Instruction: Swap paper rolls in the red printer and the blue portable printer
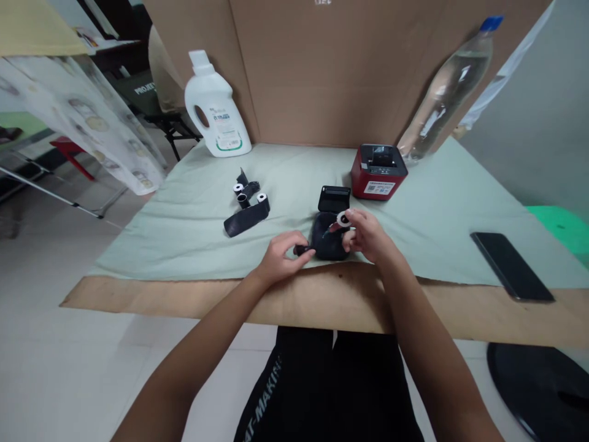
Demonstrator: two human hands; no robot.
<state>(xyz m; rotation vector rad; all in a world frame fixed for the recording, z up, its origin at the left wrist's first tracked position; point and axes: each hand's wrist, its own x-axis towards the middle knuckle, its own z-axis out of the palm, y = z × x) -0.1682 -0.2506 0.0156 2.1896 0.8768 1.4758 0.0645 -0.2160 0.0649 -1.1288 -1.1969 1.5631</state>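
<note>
A small black device (pixel 329 242) lies near the table's front edge, its lid (pixel 334 197) raised at the back; it looks like a portable printer. My right hand (pixel 365 236) is closed, pinching a small roll (pixel 343 219) with a white end and a dark core over the device's open body. A reddish strip shows beside the roll. My left hand (pixel 284 255) is closed on a small black piece (pixel 302 250) at the device's left side; the fingers hide most of it. Several black rolls with white ends (pixel 251 205) lie loose to the left, one partly unrolled.
A white detergent bottle (pixel 216 110) stands at the back left. Behind the device sits a red and black box-shaped printer (pixel 380 172). A clear bottle with a blue cap (pixel 448 92) leans on the cardboard wall (pixel 322 73). A black phone (pixel 510 265) lies at the right edge.
</note>
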